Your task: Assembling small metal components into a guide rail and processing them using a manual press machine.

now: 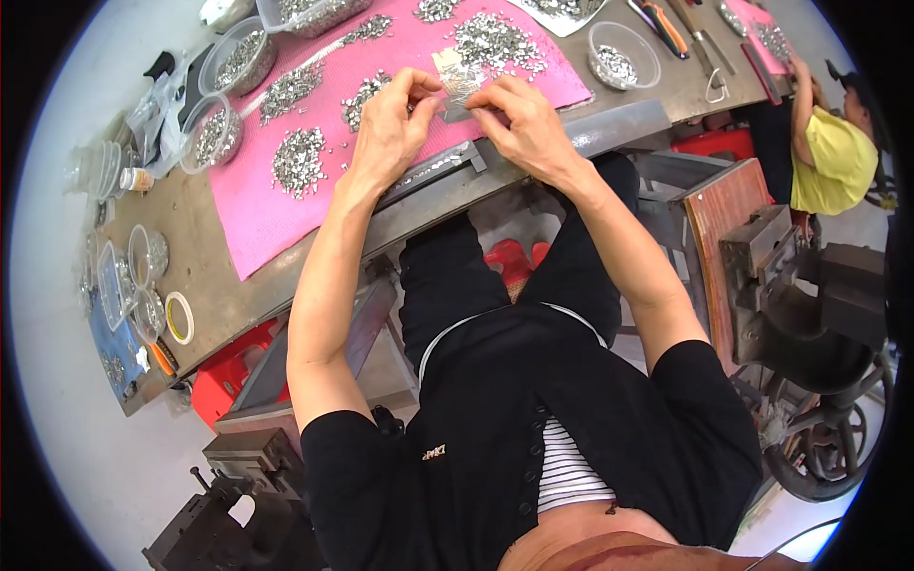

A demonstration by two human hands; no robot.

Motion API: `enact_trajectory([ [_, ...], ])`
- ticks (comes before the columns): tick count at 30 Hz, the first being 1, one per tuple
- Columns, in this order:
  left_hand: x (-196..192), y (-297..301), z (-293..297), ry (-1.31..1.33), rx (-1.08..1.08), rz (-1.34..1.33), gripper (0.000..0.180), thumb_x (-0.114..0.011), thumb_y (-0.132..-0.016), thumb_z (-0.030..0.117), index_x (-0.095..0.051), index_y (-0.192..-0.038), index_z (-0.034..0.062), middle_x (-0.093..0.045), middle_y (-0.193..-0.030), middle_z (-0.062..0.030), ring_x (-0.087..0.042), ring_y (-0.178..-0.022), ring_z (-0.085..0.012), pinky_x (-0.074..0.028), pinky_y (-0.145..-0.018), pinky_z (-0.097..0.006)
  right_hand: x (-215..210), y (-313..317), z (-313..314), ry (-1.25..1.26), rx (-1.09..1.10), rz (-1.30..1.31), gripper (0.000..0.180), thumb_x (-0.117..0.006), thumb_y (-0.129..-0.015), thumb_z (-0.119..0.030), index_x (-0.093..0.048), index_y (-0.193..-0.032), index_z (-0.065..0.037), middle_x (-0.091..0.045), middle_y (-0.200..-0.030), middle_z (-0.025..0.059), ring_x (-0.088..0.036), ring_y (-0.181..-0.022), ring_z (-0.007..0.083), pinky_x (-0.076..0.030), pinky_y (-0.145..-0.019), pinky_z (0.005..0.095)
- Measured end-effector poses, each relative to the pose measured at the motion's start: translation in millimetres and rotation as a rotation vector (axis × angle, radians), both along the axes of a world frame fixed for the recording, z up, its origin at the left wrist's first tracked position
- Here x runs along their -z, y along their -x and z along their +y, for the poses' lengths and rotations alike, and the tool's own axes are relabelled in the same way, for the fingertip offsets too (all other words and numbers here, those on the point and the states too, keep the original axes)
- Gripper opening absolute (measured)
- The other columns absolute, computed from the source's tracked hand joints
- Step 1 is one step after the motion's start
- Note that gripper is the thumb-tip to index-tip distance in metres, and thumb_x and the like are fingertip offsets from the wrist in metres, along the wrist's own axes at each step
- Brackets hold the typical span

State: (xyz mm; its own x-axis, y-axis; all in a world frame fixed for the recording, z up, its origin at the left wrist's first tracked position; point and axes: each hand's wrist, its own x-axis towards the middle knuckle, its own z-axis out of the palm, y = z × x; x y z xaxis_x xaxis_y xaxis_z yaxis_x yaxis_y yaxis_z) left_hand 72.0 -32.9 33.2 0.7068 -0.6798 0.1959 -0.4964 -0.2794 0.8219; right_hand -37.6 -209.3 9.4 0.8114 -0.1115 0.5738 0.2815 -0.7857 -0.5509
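My left hand (395,124) is over the front part of a pink mat (243,205), thumb and fingers curled into a pinch. Facing it, my right hand (528,124) also has its fingertips drawn together. Whatever either pinch holds is too small to make out. Between the two hands lies a small grey metal strip (457,113), and just beyond it a bunch of thin silvery pieces (464,80). Closer to me, a dark metal bar (433,176) with a raised end lies along the bench edge. Heaps of small metal parts (299,162) surround my left hand; a larger heap (493,43) is beyond my right.
Clear plastic tubs (214,138) of metal parts stand on the left; another round tub (624,57) is at the right. Orange-handled pliers (664,30) lie farther right. A tape roll (179,318) sits near the left edge. A person in yellow (833,162) works at far right.
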Motion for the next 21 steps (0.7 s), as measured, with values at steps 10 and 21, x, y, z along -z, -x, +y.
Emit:
enact_trajectory([
  [10,18.2,6.5,21.0,0.206,-0.045,0.228,0.022,-0.062,-0.097,0.008,-0.069,-0.117,0.0032,-0.072,-0.092,-0.007,-0.067,-0.086,-0.0138,-0.053,-0.08,-0.029,-3.0,-25.4,22.4,0.409,0.104,0.092,0.012,-0.074,-0.084,-0.017,-0.07,-0.09,-0.006,-0.063,-0.086,0.0083,-0.06,-0.088,0.0289,-0.044,-0.083,0.0433],
  [21,2.6,34.1,47.1,0.231,-0.171,0.121,0.015,-0.067,-0.095,0.008,-0.071,-0.108,0.0017,-0.074,-0.092,-0.0069,-0.067,-0.084,-0.0113,-0.052,-0.077,-0.028,-23.4,5.4,23.7,-0.285,-0.235,0.352,0.012,-0.067,-0.093,-0.009,-0.064,-0.097,0.001,-0.067,-0.094,0.0093,-0.065,-0.094,0.0198,-0.051,-0.083,0.033],
])
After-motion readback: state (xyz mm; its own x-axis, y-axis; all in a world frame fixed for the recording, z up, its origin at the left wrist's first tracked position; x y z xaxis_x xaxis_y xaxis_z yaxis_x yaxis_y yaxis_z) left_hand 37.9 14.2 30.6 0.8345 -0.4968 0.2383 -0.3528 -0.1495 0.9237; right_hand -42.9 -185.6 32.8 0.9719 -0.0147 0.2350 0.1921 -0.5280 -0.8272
